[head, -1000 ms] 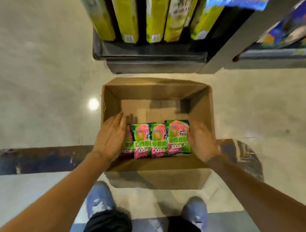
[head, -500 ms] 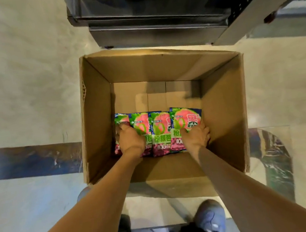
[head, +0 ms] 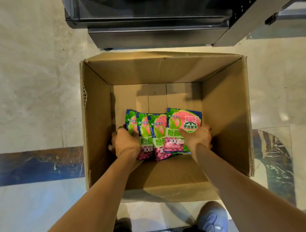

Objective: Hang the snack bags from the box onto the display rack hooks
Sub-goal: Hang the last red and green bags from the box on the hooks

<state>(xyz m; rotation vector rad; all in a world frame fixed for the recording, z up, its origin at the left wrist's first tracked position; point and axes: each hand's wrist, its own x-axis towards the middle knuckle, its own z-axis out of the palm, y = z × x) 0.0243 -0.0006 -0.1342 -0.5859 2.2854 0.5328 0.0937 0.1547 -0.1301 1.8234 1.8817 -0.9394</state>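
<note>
1. Cardboard box point(head: 100, 121) on the floor holds a fanned row of snack bags point(head: 161, 133), squeezed between both hands.
2. Left hand point(head: 126, 143) curls round the row's near end; right hand point(head: 197, 139) clamps the far end, thumb on top.
3. Press inward evenly and lift straight up, so no middle bag slips out.

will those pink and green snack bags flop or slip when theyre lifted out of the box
Probably floppy: the snack bags are thin film pouches, already bowed and overlapping. Likely light for their size. The glossy film may let them slide apart, so both hands squeezing the row helps.
</note>
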